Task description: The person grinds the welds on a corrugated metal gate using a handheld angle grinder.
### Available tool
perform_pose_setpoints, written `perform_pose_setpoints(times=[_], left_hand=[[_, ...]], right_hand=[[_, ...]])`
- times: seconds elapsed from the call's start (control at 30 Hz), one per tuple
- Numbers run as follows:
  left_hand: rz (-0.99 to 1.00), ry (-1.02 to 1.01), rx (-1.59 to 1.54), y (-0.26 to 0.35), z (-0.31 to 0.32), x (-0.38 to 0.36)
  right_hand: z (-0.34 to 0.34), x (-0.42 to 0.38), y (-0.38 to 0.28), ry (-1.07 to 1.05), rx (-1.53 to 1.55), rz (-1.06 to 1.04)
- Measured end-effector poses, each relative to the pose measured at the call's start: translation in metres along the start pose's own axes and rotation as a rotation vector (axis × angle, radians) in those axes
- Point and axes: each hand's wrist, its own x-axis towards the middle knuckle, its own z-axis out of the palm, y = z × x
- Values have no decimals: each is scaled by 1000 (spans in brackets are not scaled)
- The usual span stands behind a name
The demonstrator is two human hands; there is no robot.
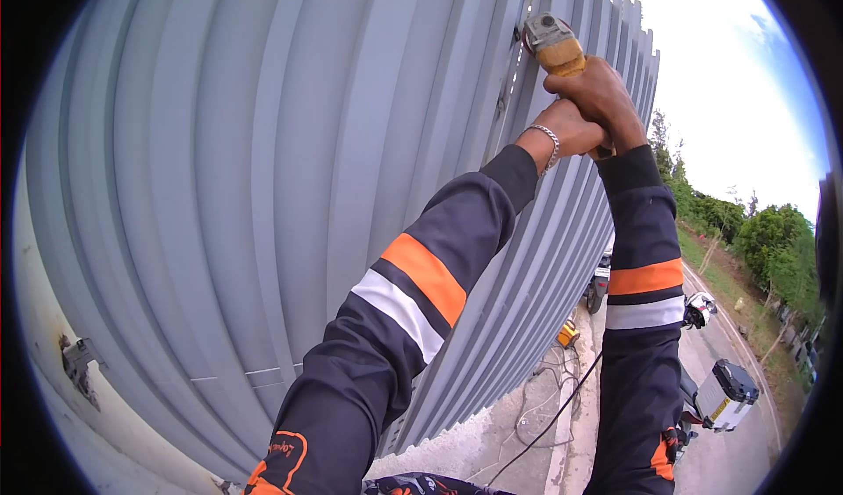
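Observation:
Both hands are raised high and wrapped round an angle grinder (pixel 560 54) with a yellow body and a grey metal head. My right hand (pixel 604 96) grips the body just behind the head. Lower on the tool, my left hand (pixel 571 128), with a chain bracelet (pixel 551 142) at the wrist, is closed on the rear part. The grinder's disc, mostly hidden behind the head, is right at a seam in the grey ribbed metal panel wall (pixel 351 144). Small gaps of light show along that seam.
A black cable (pixel 549 425) runs over the pavement below my arms, near a yellow machine (pixel 568 333) at the wall's foot. Right of me stands a motorcycle with a silver top box (pixel 727 396) on the road. A metal bracket (pixel 81 355) sits at lower left.

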Motion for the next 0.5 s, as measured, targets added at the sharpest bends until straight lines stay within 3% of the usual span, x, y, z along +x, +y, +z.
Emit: perform_pose_setpoints(times=[0.23,0.5], left_hand=[[-65,0,-115,5,-3,-9],[-33,44,13,-9,3,7]], right_hand=[[7,6,0,-20,-45,-38],[7,7,4,-32,-14,-73]])
